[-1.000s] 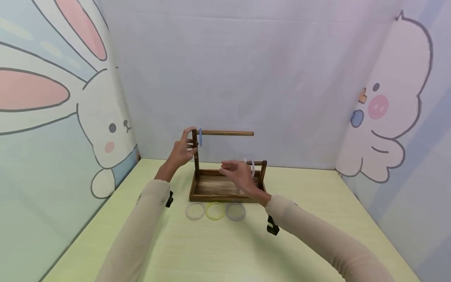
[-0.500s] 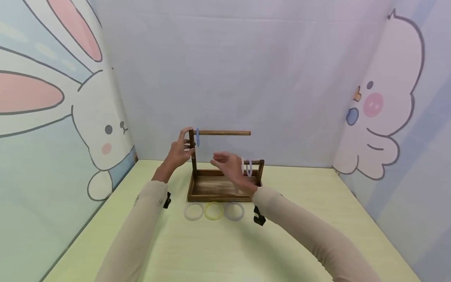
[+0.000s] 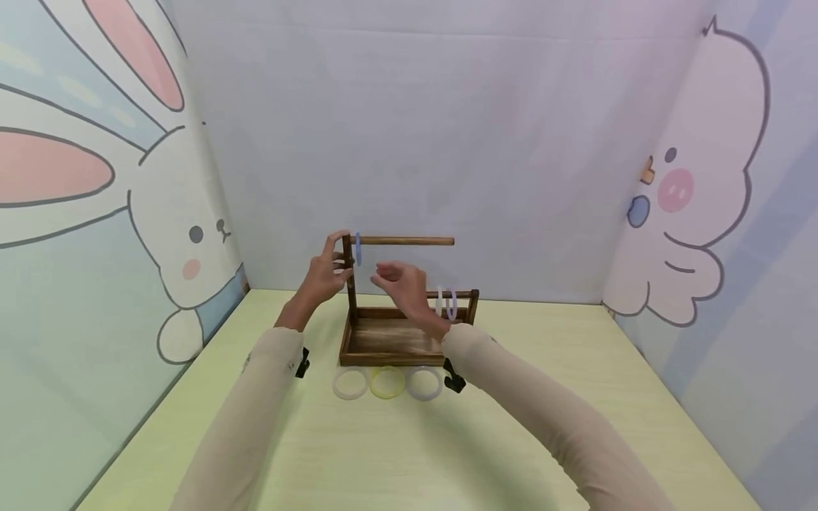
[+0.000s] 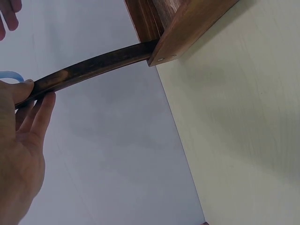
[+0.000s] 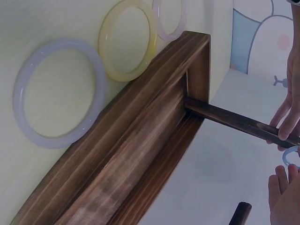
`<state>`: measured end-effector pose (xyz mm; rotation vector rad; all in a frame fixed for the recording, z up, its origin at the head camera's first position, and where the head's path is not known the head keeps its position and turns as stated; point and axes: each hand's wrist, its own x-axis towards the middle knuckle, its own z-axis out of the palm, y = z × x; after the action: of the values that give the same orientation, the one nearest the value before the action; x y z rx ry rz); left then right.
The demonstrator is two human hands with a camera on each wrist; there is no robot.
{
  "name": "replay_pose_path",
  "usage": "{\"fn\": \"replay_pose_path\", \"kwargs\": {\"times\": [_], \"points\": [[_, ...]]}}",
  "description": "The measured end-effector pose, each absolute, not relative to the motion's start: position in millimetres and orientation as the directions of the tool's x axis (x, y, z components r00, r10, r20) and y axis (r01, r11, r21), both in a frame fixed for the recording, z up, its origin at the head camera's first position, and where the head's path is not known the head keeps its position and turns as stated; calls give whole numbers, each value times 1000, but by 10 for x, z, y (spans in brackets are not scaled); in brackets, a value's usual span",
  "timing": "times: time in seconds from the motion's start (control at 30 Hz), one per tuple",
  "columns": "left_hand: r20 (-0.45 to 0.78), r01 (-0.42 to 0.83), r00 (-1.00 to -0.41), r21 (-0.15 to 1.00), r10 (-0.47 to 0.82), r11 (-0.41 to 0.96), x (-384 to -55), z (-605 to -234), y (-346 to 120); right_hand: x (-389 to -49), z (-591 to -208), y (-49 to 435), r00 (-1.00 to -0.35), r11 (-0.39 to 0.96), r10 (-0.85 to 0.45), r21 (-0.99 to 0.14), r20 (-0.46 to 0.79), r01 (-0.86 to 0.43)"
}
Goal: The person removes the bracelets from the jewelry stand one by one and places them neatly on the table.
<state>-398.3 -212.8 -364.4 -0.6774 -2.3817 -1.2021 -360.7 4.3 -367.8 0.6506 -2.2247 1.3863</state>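
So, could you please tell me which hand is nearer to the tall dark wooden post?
Left: the left hand grips the post near its top; the right hand is apart from it, to the right, beyond the pale blue ring.

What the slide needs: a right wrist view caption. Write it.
Lavender bangle and yellow bangle beside a wooden rack, its post gripped by the left hand.

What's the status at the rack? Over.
Left hand grips tall post. Right hand near blue ring, holding nothing. Blue ring hangs on upper bar. No obstruction seen.
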Motion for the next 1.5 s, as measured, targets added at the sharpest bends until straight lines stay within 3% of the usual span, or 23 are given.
{"fn": "replay_pose_path", "kwargs": {"times": [0.8,1.5], "points": [[525,563,-818,643,236,519,-3994,-3634,-2152,-3786,-3499,-240,-752,391,-160,-659,639,-643],[532,569,-812,626,243,532,-3992,-3644,-2128,-3860,-3462,-348,-772,396,-114,-684,625,-612]]}}
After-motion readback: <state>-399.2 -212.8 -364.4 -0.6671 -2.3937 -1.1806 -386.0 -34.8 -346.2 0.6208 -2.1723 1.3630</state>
